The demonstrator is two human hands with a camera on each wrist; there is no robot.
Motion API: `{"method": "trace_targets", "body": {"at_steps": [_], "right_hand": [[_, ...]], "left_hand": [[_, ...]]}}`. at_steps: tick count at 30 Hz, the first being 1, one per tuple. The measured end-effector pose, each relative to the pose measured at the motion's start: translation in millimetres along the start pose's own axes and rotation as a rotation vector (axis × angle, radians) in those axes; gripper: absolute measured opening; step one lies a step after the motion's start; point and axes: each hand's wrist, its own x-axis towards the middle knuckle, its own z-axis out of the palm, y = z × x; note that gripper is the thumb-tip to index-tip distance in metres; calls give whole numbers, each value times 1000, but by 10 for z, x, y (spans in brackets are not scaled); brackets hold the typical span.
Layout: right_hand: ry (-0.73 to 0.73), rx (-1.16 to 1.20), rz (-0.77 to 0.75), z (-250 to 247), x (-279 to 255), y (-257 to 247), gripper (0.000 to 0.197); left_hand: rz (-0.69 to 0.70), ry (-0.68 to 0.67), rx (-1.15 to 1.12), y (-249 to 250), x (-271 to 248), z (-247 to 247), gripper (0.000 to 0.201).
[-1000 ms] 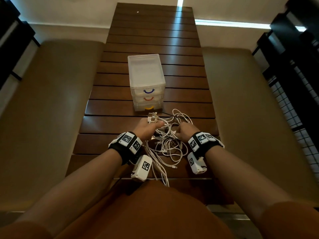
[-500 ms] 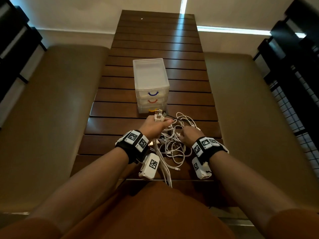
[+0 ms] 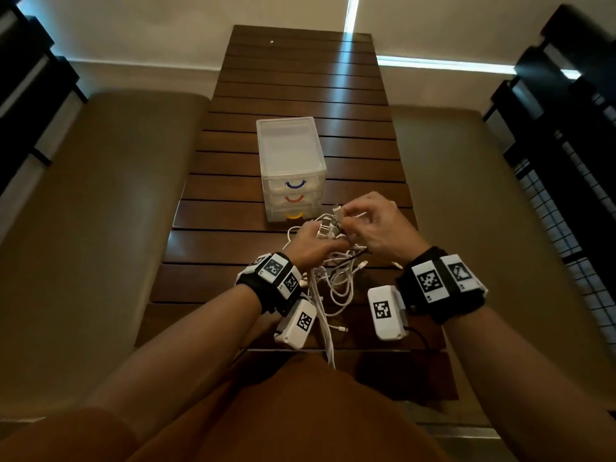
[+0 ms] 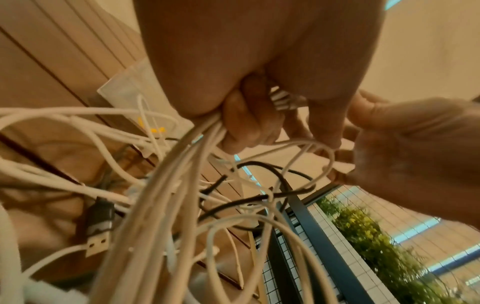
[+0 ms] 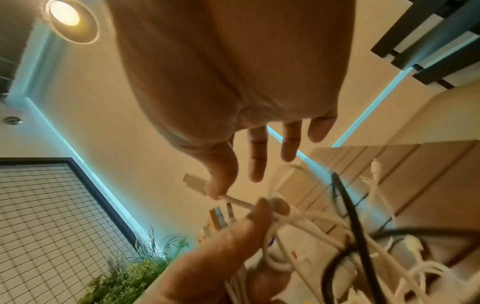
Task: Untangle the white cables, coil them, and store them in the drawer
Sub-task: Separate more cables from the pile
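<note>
Both hands now lift the white cables (image 3: 333,281) above the worktop's (image 3: 233,248) near edge; the left hand (image 3: 311,246) clenches the bundle, while the right hand (image 3: 380,225) has risen, pinching one plug. The drawer unit (image 3: 290,168) sits mid-worktop between benches (image 3: 100,211).

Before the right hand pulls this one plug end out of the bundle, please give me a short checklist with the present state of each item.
1. Left hand grips the white cables: ok.
2. Right hand pinches one white plug end: ok.
3. Cables free of knots: not ok, loops cross, a black cable runs through.
4. Pulled cable's path clear: cannot tell.
5. Drawer unit open: not ok, drawers look closed.
</note>
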Motion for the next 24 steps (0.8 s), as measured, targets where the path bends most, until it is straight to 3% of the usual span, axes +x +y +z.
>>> {"method": "trace_targets", "body": {"at_steps": [2, 4, 7, 12, 14, 16, 21, 24], "right_hand": [[30, 66, -26, -86, -9, -68, 9], [47, 284, -94, -159, -16, -180, 13], [108, 593, -201, -298, -6, -394, 23], [169, 861, -253, -347, -5, -455, 9], [139, 791, -246, -333, -14, -429, 10], [74, 567, -219, -306, 4, -347, 14], [-210, 182, -39, 81, -34, 101, 35], [-132, 72, -36, 247, -104, 256, 24]], "left_hand": [[-10, -19, 19, 11, 0, 15, 11], [-39, -47, 77, -6, -6, 46, 6], [-74, -45, 158, -33, -29, 86, 21], [-120, -96, 195, 67, -1, 25, 17], [-82, -45, 304, 51, -17, 42, 10], [-20, 68, 327, 30, -37, 77, 7], [3, 263, 70, -47, -3, -15, 7], [15, 285, 45, -52, -31, -11, 16]]}}
